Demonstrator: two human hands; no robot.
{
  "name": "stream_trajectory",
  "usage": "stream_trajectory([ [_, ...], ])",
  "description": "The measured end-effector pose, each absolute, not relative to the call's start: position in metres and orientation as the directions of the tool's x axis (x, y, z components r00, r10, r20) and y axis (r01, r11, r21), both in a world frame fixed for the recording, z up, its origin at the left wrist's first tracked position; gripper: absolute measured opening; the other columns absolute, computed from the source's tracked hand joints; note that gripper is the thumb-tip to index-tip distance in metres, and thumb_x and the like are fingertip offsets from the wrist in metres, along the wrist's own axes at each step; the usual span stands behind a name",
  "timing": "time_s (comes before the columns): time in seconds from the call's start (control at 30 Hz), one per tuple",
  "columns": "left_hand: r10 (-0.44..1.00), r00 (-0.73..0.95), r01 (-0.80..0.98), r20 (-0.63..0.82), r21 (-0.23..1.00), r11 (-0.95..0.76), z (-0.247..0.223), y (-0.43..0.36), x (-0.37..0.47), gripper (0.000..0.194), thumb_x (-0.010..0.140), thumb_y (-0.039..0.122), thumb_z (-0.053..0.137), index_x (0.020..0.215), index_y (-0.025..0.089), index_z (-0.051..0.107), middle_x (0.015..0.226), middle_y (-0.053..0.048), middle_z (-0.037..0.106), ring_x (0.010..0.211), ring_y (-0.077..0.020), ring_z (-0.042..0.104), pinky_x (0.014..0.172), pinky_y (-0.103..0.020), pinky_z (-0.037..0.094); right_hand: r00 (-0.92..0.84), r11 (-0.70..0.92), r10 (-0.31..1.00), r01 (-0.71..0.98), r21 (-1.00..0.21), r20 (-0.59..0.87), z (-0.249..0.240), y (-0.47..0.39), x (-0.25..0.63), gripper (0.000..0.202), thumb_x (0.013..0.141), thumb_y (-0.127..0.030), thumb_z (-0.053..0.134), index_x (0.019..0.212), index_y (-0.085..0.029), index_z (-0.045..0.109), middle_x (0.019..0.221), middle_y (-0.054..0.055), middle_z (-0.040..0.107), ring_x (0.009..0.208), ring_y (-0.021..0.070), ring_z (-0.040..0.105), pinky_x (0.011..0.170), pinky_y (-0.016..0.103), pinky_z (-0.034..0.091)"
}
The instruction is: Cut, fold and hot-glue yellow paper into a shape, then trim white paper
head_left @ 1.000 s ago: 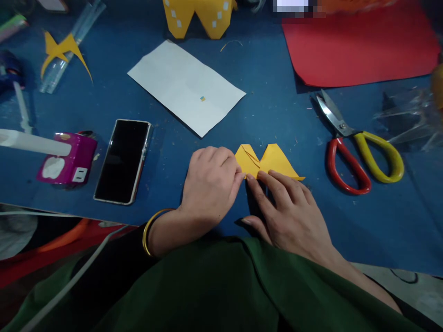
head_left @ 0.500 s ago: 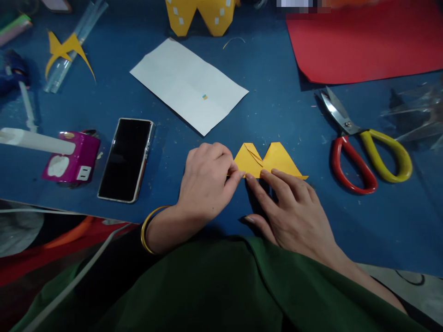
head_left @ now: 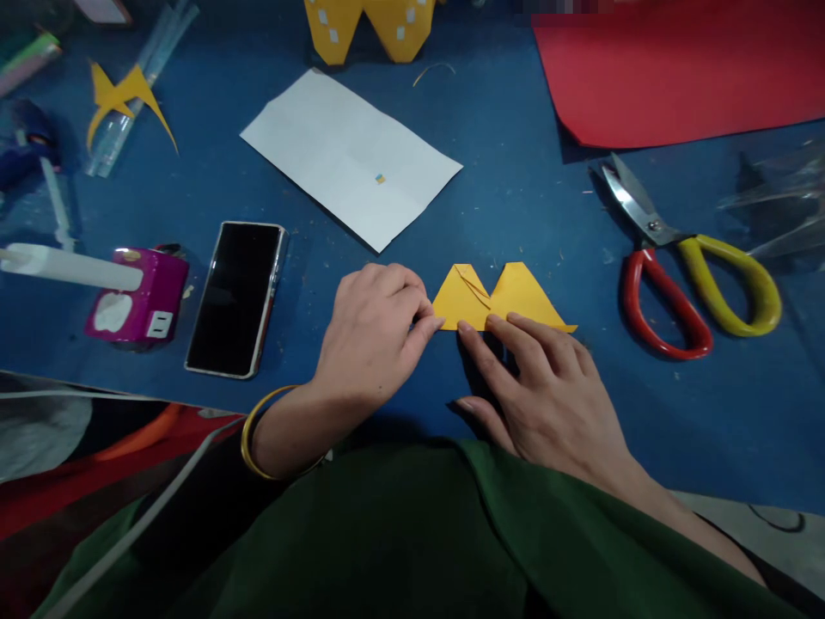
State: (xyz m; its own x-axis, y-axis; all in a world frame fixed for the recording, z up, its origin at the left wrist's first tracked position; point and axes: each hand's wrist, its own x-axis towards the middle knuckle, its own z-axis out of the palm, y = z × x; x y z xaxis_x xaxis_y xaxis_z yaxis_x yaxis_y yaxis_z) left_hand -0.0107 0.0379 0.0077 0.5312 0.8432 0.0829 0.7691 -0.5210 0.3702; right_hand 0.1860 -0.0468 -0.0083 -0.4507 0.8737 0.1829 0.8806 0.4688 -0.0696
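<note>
A folded piece of yellow paper (head_left: 525, 297) lies on the blue table, with two flat-topped peaks and a straight lower edge. Near the left peak a small folded flap stands out from the surface. My left hand (head_left: 377, 340) pinches the paper's lower left corner between thumb and fingers; that corner is mostly hidden. My right hand (head_left: 547, 387) rests with fingers spread, their tips pressing along the lower edge. Its thumb sits apart on the table.
Scissors (head_left: 654, 228) with red and yellow handles lie at right, below red paper (head_left: 676, 77). White paper (head_left: 348, 155) lies ahead. A phone (head_left: 237, 297) and a purple charger block (head_left: 145, 297) are at left. A yellow cut-out (head_left: 328, 39) stands at the back.
My left hand has shifted slightly left along the paper's lower edge, showing more of the left peak. My right hand stays nearly in place.
</note>
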Motion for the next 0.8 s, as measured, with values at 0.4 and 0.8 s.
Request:
stream_trajectory([
  [0.4,0.871,0.482,0.792,0.092,0.38,-0.478,0.008,0.036,-0.013,0.015,0.091,0.025,0.063,0.078,0.018,0.065,0.098,-0.006,0.069,0.096,-0.0248,0.059,0.086,-0.042,0.042,-0.474,0.477,0.866,0.879,0.022,0.158,-0.005,-0.045,0.183,0.06,0.1,-0.054,0.042,0.144,-0.015,0.054,0.128,0.019,0.061,0.118,0.0348,0.051,0.093,0.046,0.041],
  [0.8,0.838,0.537,0.805,0.097,0.239,-0.544,0.011,0.035,-0.014,0.013,0.093,0.022,0.058,0.082,0.017,0.064,0.098,-0.01,0.066,0.097,-0.0286,0.057,0.084,-0.045,0.042,-0.484,0.48,0.867,0.875,0.065,0.115,-0.001,-0.043,0.175,0.065,0.098,-0.061,0.039,0.144,-0.019,0.054,0.121,0.02,0.061,0.111,0.0362,0.052,0.087,0.048,0.041],
])
